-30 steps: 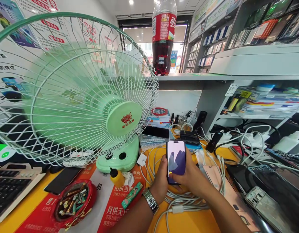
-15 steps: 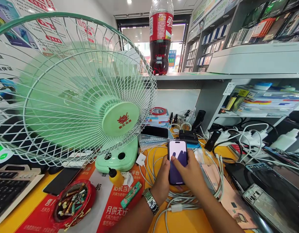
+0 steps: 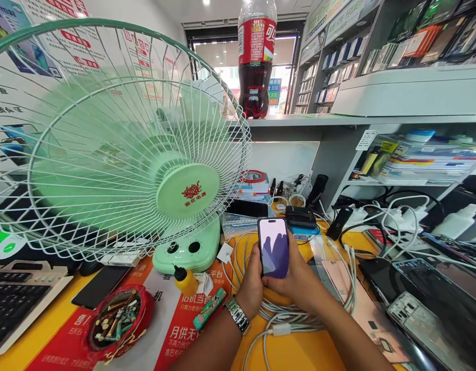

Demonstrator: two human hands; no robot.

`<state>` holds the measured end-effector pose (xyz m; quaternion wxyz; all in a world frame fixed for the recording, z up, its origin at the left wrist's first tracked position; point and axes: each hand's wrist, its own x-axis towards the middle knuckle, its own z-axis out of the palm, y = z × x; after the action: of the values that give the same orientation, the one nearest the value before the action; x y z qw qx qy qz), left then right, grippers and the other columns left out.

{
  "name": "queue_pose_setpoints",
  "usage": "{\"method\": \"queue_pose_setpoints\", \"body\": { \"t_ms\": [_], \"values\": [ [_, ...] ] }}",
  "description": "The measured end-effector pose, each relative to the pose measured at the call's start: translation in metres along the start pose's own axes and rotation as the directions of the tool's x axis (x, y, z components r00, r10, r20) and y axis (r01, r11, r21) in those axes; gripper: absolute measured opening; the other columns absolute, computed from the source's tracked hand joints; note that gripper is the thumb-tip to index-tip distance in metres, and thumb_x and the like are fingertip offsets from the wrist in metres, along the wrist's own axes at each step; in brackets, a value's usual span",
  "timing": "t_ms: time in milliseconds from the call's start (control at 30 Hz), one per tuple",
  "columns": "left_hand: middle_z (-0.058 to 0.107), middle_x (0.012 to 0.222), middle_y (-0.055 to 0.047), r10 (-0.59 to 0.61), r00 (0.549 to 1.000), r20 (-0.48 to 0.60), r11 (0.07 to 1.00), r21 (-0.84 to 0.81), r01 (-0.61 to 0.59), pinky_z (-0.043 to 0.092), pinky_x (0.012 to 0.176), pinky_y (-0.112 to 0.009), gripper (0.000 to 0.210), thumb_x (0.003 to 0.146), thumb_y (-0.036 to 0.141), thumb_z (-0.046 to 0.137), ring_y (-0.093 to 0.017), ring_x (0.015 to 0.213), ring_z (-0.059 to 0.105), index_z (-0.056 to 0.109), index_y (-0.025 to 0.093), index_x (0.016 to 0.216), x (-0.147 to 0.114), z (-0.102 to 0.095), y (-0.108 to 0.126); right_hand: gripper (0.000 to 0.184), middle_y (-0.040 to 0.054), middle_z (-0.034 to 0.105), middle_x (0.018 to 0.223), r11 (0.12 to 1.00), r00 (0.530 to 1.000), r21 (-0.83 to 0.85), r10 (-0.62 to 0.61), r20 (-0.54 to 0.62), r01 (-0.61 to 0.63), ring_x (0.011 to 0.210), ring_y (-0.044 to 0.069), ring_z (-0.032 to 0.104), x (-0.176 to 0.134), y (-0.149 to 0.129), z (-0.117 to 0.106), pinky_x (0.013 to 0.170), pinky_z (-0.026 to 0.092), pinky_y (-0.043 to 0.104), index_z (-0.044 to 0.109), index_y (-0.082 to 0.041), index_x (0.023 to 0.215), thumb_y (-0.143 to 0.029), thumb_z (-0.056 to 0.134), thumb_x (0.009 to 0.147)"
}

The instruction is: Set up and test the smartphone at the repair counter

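Observation:
A smartphone (image 3: 273, 246) is held upright between both hands, its lit screen facing me and showing a white and dark purple picture or reflection. My left hand (image 3: 252, 282) grips its left edge, with a metal-band watch (image 3: 238, 315) on that wrist. Around the right edge and lower corner wraps my right hand (image 3: 295, 275), its thumb at the phone's bottom. Beneath the hands lie coiled white cables (image 3: 284, 315) on the yellow tabletop. Just right of them rests a pink phone back panel (image 3: 359, 304).
A green fan (image 3: 187, 190) fills the left side. Before it stand a yellow bottle (image 3: 185, 281) and a red ashtray (image 3: 143, 314) full of butts. A cola bottle (image 3: 255, 62) stands on the shelf ahead. Phones and parts (image 3: 419, 314) crowd the right.
The phone has moved slightly left and up. My right thumb has left the screen and now rests at the phone's lower edge. The fan head has turned a little left.

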<state>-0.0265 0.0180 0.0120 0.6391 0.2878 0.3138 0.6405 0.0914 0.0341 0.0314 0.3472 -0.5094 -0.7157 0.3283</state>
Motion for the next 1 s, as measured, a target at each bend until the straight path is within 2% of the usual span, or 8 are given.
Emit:
{"method": "queue_pose_setpoints", "body": {
  "t_ms": [100,233,367,500,667,800,867,1000],
  "values": [
    [0.065,0.116,-0.009,-0.018,0.996,0.082,0.996,0.090,0.011,0.054,0.084,-0.036,0.058,0.088,0.061,0.040,-0.026,0.103,0.062,0.055,0.022,0.129,-0.003,-0.001,-0.002,0.077,0.0093,0.061,0.108,0.996,0.991,0.022,0.090,-0.095,-0.088,0.095,0.027,0.061,0.003,-0.001,0.001,0.079,0.048,0.038,0.033,-0.021,0.131,-0.037,0.072,0.067],
    [0.062,0.114,-0.010,-0.073,0.973,0.219,0.963,0.268,0.011,0.057,0.061,-0.032,0.056,0.090,0.059,0.036,-0.023,0.089,0.064,0.048,0.026,0.134,-0.013,0.000,-0.002,0.054,0.0074,0.063,0.091,0.980,0.935,0.083,0.199,-0.294,-0.183,0.079,0.025,0.062,0.009,0.002,-0.004,0.068,0.049,0.036,0.046,-0.020,0.110,-0.050,0.067,0.071],
    [0.060,0.115,-0.011,-0.056,0.949,0.310,0.897,0.433,-0.089,0.056,0.066,-0.031,0.053,0.092,0.055,0.034,-0.025,0.097,0.060,0.049,0.026,0.133,-0.022,0.003,0.005,0.045,0.0066,0.065,0.088,0.971,0.881,0.186,0.217,-0.421,-0.151,0.078,0.024,0.062,0.012,0.003,-0.013,0.069,0.048,0.034,0.054,-0.019,0.098,-0.056,0.064,0.073],
    [0.060,0.116,-0.011,0.033,0.917,0.398,0.811,0.525,-0.257,0.052,0.081,-0.035,0.051,0.094,0.050,0.031,-0.026,0.107,0.055,0.049,0.023,0.134,-0.025,0.006,0.011,0.043,0.0047,0.065,0.083,0.949,0.879,0.297,0.227,-0.419,-0.103,0.073,0.022,0.061,0.011,0.001,-0.016,0.066,0.047,0.031,0.057,-0.019,0.096,-0.058,0.059,0.079],
    [0.058,0.119,-0.012,-0.043,0.913,0.405,0.800,0.561,-0.211,0.051,0.062,-0.029,0.053,0.095,0.050,0.027,-0.024,0.100,0.057,0.040,0.024,0.140,-0.024,0.004,0.012,0.041,0.0028,0.064,0.077,0.933,0.886,0.341,0.251,-0.390,-0.114,0.068,0.021,0.059,0.010,0.002,-0.016,0.062,0.047,0.030,0.056,-0.019,0.092,-0.058,0.059,0.080],
    [0.059,0.120,-0.009,0.083,0.894,0.441,0.755,0.557,-0.346,0.046,0.089,-0.035,0.048,0.097,0.046,0.027,-0.023,0.106,0.054,0.044,0.024,0.137,-0.023,0.004,0.012,0.039,0.0011,0.063,0.072,0.898,0.899,0.429,0.264,-0.350,-0.097,0.062,0.020,0.057,0.009,0.001,-0.016,0.056,0.046,0.029,0.056,-0.020,0.091,-0.058,0.058,0.080],
    [0.057,0.122,-0.009,0.081,0.892,0.444,0.777,0.532,-0.336,0.050,0.081,-0.035,0.050,0.097,0.048,0.028,-0.023,0.104,0.056,0.043,0.024,0.138,-0.022,0.003,0.011,0.038,0.0015,0.066,0.075,0.854,0.900,0.515,0.281,-0.334,-0.076,0.063,0.020,0.059,0.009,0.000,-0.015,0.054,0.046,0.029,0.056,-0.021,0.093,-0.057,0.057,0.081],
    [0.053,0.126,-0.011,-0.059,0.920,0.386,0.868,0.476,-0.144,0.049,0.045,-0.023,0.055,0.094,0.055,0.029,-0.022,0.090,0.061,0.039,0.026,0.139,-0.022,0.000,0.008,0.034,0.0013,0.070,0.087,0.779,0.912,0.625,0.282,-0.296,-0.038,0.071,0.022,0.064,0.008,-0.002,-0.016,0.055,0.048,0.029,0.056,-0.024,0.098,-0.054,0.057,0.082]
  ]
}}
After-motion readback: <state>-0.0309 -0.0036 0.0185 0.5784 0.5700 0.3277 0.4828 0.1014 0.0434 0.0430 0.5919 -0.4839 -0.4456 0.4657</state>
